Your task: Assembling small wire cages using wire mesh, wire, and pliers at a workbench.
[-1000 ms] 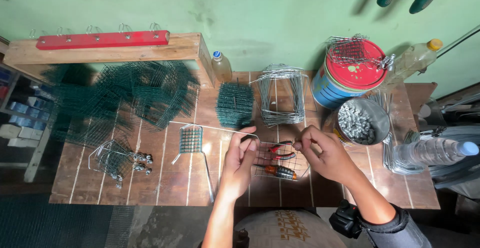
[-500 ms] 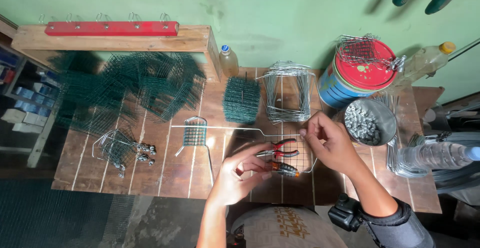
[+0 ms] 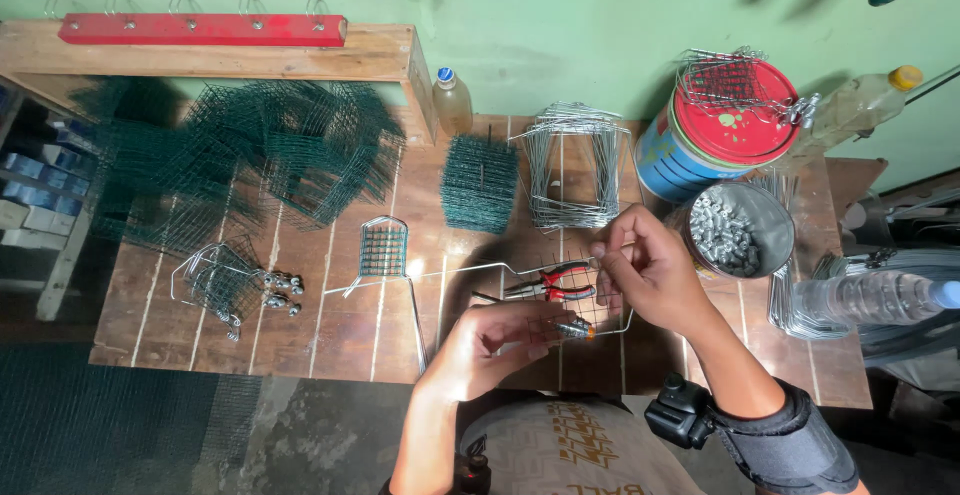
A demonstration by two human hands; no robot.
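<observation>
Left hand: near edge of the table, fingers curled together and pinching a small metal piece that sits against the wire frame
Right hand: just right of and slightly beyond the left one, fingertips closed on the wire frame's far-right part; whether it grips wire or mesh I cannot tell
Wire frame: a long bent wire with a small mesh panel at its right end, held just above the wooden table, stretching left from the hands
Pliers: red and black handles, lying on the table under the frame, between the two hands
Small wire basket: left of the hands, flat on the table
Green mesh square: far side, standing beyond the pliers
Bent wire stack: just right of the green square
Green mesh pile: far left, spread wide
Tin of metal clips: right of the right hand
Red-lidded can: beyond the tin, wire pieces on its lid
Wrist strap: dark, on the right forearm, with a small black device beside it
</observation>
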